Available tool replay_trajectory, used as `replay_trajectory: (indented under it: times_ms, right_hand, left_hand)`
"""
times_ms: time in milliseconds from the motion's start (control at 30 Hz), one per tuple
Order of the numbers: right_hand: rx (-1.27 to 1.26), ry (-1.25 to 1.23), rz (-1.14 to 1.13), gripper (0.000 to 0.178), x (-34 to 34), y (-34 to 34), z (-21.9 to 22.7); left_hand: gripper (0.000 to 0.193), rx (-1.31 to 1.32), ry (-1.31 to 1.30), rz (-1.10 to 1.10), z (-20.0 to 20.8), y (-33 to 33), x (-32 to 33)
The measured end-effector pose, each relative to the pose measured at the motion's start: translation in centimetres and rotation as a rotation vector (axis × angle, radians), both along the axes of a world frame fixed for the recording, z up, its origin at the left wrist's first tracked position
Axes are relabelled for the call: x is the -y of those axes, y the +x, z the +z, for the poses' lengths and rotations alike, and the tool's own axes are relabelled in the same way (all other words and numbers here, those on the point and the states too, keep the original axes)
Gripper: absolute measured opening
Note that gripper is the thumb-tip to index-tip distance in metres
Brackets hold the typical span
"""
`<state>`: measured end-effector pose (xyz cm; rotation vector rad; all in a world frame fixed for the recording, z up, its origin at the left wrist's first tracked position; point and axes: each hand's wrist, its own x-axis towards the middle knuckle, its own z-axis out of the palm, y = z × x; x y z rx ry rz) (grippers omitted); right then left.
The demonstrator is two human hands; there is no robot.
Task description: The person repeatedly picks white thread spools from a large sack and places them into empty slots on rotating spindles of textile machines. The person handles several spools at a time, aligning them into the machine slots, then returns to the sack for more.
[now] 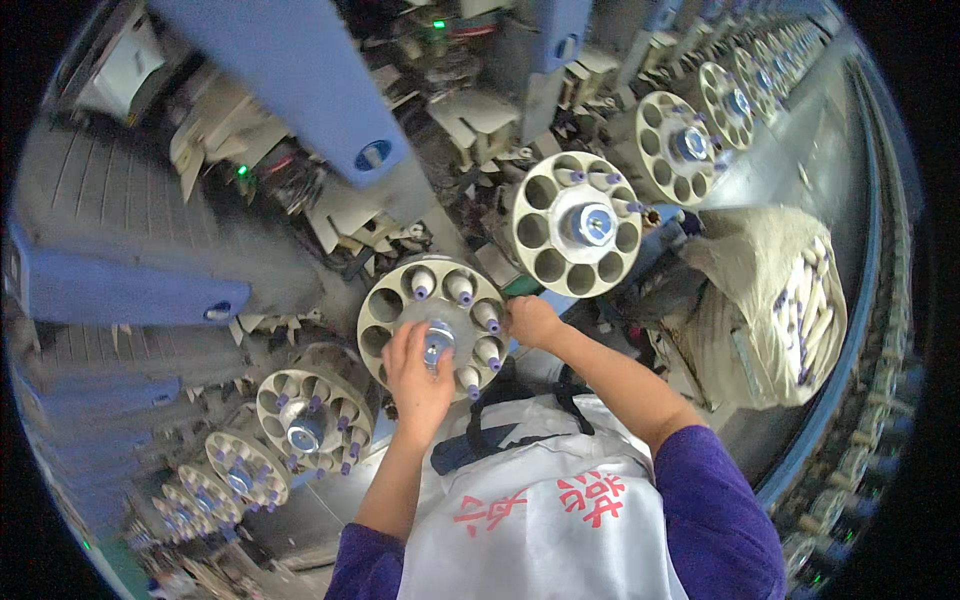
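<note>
A round cream magazine [378, 304] with a ring of pockets stands in front of me. Several white yarn bobbins with purple tips, among them one yarn bobbin [461, 289], sit in the pockets along its top and right side. My left hand [418, 375] lies over the magazine's left part, fingers stretched and thumb apart, beside the blue and silver hub [438, 345]. At the magazine's right rim is my right hand [533, 322], its fingers curled closed. Whatever those fingers hold, if anything, is hidden.
A second pocketed magazine [574, 225] with few bobbins stands up and to the right. More magazines line up diagonally both ways. At right, a large pale sack [745, 290] holds many white bobbins. Blue machine panels [300, 80] rise at upper left; a curved blue rail [815, 415] borders the right.
</note>
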<state>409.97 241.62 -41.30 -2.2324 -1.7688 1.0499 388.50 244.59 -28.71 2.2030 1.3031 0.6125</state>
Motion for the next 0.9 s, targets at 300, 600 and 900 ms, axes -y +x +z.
replay_trajectory:
  times_ms: [300, 600, 900]
  right_hand:
    - [-1.604, -0.002, -0.323, 0.023, 3.1, 0.5, 13.4]
    - [-0.619, 0.410, 0.043, 0.046, 11.1, 4.4, 6.1]
    - [0.815, 0.479, -1.273, 0.038, 54.0, 50.0, 7.9]
  left_hand:
    - [0.058, 0.267, -0.896, -0.451, 2.5, 5.4, -2.1]
    - [0.027, -0.350, -0.276, 0.213, -2.6, -0.5, 0.4]
    - [0.033, -0.345, 0.395, -0.213, 2.1, 31.8, 12.4]
